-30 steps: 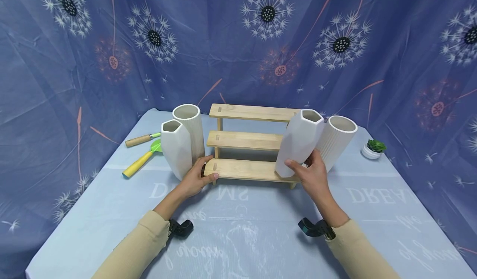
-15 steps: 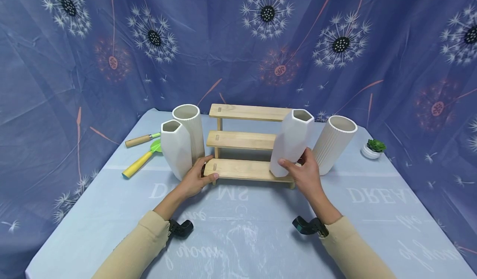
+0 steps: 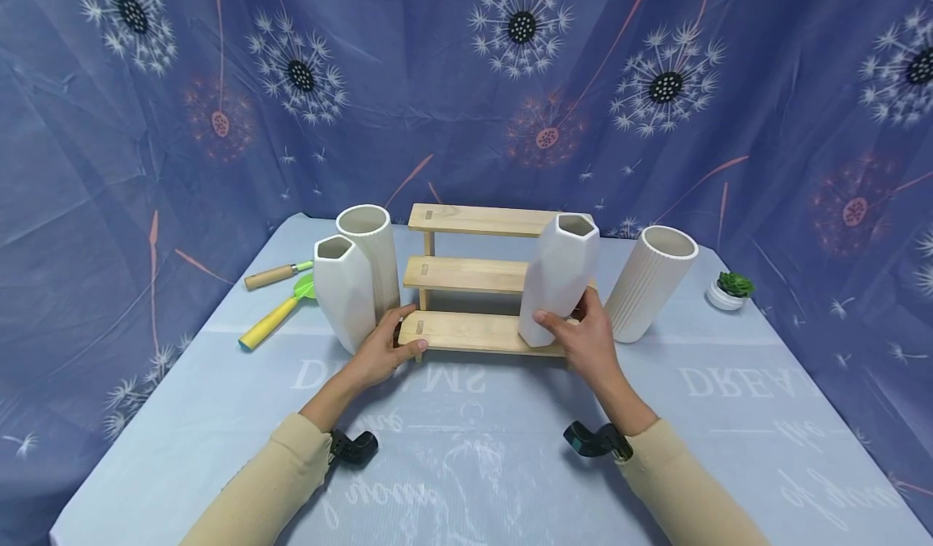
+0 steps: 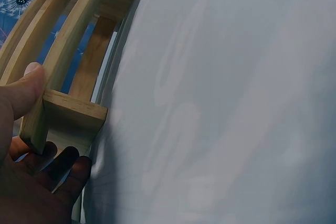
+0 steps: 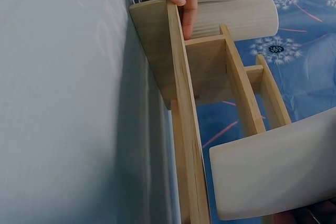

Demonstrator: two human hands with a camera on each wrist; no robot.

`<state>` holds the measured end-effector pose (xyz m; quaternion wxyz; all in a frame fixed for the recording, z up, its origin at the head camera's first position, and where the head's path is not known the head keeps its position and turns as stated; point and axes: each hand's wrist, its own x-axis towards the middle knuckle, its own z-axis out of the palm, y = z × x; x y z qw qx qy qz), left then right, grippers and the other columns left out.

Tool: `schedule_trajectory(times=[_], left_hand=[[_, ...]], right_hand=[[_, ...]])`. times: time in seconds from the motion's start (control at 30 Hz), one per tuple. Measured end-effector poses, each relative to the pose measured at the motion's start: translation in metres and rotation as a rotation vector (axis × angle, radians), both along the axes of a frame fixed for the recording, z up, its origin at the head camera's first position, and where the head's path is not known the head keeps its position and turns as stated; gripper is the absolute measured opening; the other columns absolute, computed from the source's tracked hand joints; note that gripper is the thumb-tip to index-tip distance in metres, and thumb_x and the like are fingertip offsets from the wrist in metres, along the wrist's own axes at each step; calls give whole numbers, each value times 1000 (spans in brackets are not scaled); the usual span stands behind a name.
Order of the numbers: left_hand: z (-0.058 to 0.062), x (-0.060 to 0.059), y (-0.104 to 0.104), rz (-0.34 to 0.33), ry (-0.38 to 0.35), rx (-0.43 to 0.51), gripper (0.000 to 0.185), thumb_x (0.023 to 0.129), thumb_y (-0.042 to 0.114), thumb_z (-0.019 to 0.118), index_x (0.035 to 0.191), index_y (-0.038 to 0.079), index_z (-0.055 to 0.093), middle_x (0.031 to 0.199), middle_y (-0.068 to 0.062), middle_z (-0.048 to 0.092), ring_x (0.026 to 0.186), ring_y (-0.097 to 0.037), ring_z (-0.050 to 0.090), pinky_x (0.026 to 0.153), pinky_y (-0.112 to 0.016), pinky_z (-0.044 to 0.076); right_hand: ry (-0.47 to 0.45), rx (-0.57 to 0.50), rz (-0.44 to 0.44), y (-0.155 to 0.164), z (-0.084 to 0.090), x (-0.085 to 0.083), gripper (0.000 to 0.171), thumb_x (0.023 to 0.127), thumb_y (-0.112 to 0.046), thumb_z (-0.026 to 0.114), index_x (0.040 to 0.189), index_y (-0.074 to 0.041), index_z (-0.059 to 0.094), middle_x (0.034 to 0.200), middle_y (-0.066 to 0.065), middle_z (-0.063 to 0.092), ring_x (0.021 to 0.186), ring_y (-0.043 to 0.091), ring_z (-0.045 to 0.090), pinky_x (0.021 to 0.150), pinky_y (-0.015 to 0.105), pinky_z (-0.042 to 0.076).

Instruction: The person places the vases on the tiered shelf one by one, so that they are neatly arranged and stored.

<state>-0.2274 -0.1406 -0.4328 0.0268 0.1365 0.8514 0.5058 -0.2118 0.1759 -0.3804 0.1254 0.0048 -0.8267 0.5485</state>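
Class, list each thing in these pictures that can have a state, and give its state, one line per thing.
Faceted vase: tilted, base at the lowest shelf, gripped by the right hand.
Wooden stand: upright, its lowest shelf held by the left hand.
Ribbed vase: upright on the table, free.
Left faceted vase: upright, free.
Left ribbed vase: upright, free.
Trowel: lying flat.

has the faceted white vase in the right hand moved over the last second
Yes. The faceted vase in the right hand has shifted left, away from the ribbed vase, along the wooden shelf.
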Motion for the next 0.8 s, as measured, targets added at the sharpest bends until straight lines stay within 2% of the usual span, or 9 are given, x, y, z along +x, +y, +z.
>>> schedule_trajectory(times=[0.53,0.8], left_hand=[[-1,0,0,4,-2,4,71,86,24,68,145,7,32,145,-19,35,132,-36,36,111,-51,26],[-2,-1,0,-2,26,-18,72,87,25,68,145,5,31,144,-21,36,129,-37,39,109,-52,28]], right_hand=[[14,26,13,-5,-2,-3,82,73,-39,80,138,-10,38,128,11,54,107,27,54,92,42,44],[13,27,10,-6,-2,-4,82,73,-39,80,138,-10,39,126,11,55,105,26,55,90,41,45]])
